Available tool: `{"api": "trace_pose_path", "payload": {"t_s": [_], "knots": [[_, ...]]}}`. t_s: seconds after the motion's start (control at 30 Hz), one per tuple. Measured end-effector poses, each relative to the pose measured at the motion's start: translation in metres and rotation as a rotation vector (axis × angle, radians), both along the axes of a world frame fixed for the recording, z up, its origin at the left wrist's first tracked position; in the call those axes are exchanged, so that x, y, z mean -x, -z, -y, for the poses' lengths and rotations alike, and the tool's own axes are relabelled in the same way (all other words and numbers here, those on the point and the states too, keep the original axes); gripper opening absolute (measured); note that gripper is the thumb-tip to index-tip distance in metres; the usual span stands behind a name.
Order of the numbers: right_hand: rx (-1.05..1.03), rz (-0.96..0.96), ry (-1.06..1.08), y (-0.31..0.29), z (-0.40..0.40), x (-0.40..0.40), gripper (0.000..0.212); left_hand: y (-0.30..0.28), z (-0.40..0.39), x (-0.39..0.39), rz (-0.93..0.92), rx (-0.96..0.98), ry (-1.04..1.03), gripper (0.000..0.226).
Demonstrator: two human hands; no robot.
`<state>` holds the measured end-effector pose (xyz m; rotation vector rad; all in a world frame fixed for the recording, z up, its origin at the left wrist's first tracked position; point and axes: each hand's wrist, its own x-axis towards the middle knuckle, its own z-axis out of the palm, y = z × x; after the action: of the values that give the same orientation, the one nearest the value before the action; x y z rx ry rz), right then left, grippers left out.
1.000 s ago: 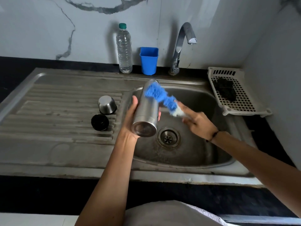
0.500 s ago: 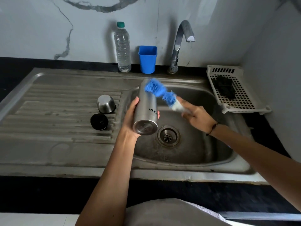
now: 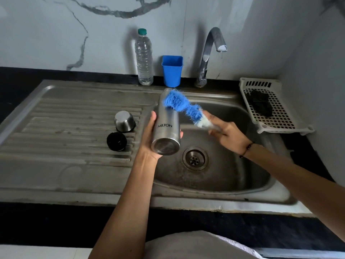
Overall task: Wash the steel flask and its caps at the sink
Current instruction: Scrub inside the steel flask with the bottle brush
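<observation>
My left hand [image 3: 148, 139] grips the steel flask [image 3: 167, 126] over the left rim of the sink basin [image 3: 224, 176], its base toward me and its mouth tilted away. My right hand [image 3: 229, 136] holds the handle of a blue and white bottle brush [image 3: 183, 107]. The blue bristles lie against the flask's upper side near the mouth. The steel cap [image 3: 124, 121] sits upside down on the drainboard [image 3: 65, 128], and the black inner cap [image 3: 116, 141] lies just in front of it.
A tap [image 3: 212, 53] stands behind the basin with no water running. A clear plastic bottle [image 3: 143, 57] and a blue cup [image 3: 171, 71] stand against the wall. A white basket [image 3: 270, 109] with a dark scrubber sits at the right.
The flask has turned in my left hand so its printed label faces up. The brush has slid a little along the flask's upper side.
</observation>
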<state>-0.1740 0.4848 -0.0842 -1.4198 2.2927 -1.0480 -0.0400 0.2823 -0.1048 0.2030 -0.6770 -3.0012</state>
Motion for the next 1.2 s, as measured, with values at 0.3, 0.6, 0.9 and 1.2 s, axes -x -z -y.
{"api": "trace_pose_path", "payload": {"t_s": [0.3, 0.6, 0.9, 1.2], "knots": [[-0.011, -0.07, -0.099, 0.024, -0.023, -0.019, 0.057, 0.007, -0.004, 0.0, 0.141, 0.0, -0.009, 0.06], [0.102, 0.022, -0.167, -0.012, -0.033, -0.019, 0.058, 0.006, -0.004, 0.0, 0.145, -0.098, -0.183, 0.049], [-0.028, 0.078, 0.136, 0.006, -0.015, -0.006, 0.073, -0.007, -0.009, 0.001, 0.047, -0.01, 0.027, 0.065], [-0.063, 0.165, -0.14, 0.015, -0.045, -0.034, 0.063, 0.014, 0.0, -0.002, 0.185, -0.033, -0.249, 0.06]]}}
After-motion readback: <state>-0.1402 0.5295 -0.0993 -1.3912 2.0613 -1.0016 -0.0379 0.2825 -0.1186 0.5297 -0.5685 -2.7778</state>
